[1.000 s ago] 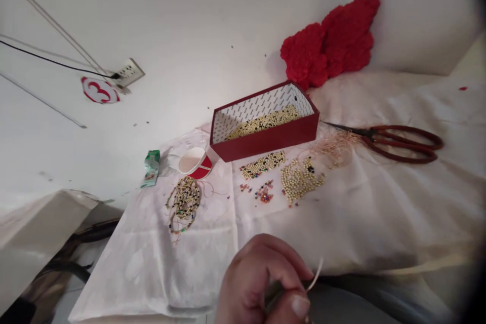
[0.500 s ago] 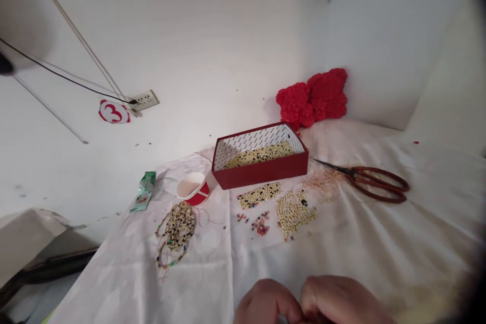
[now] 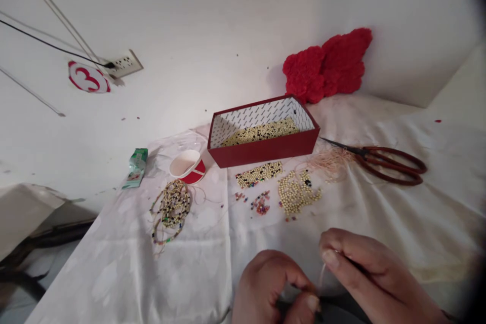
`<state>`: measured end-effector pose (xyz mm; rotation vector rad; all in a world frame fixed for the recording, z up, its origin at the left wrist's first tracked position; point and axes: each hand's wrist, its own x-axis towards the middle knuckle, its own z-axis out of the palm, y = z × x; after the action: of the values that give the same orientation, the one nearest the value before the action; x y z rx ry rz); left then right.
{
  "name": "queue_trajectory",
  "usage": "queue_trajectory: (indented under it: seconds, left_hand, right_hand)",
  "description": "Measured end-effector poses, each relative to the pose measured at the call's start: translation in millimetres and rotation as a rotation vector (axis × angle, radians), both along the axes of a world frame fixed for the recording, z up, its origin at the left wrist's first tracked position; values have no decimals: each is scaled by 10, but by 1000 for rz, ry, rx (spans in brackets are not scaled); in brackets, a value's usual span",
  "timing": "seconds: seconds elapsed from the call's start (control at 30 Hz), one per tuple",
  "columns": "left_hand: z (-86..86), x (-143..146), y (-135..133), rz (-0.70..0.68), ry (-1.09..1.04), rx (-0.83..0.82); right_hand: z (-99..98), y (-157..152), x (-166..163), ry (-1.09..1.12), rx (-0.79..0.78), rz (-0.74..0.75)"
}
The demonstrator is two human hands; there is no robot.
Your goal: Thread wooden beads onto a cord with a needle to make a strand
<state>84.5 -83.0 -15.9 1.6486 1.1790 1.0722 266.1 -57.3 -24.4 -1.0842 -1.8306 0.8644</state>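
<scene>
Thread (image 3: 322, 276) stands near-upright, well nearside of red box (image 3: 266, 149): left hand (image 3: 271, 288) pinches bottom, right hand (image 3: 374, 276) pinches top.

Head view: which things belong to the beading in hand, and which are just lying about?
In use: thread pinched between left hand and right hand; loose beads; red box of beads; scissors.
Lying about: paper cup; green packet; red fluffy object; wall socket.

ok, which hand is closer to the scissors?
Right. The right hand is below the scissors in the picture, almost in line with them. The left hand is further to the left. Both pinch a thin thread.
</scene>
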Motion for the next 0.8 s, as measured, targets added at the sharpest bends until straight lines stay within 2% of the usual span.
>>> queue_trajectory:
  seconds: [0.07,0.17,0.27,0.4,0.47,0.53,0.6,0.7,0.8]
  left_hand:
    - [21,51,50,-5,-47,26]
    - [54,122,136,65,-71,118]
    - [54,152,242,23,44,213]
    - [-3,154,374,-68,149,465]
    - [-39,157,421,-102,163,495]
    - [-80,157,457,-79,143,434]
    - [-137,149,490,-19,98,329]
    - [-251,115,538,93,11,145]
    - [-351,72,571,146,-68,-8]
  right_hand:
    - [-41,23,11,-30,-20,55]
    - [-69,14,6,-85,-10,109]
    - [-71,12,21,-129,63,107]
    - [-61,60,67,-141,170,125]
    - [-57,106,103,-134,176,123]
    - [-69,182,163,-117,160,44]
    - [-117,291,244,-126,131,-113]
    - [-270,471,365,-259,71,-307]
    - [-456,570,426,-409,7,-313]
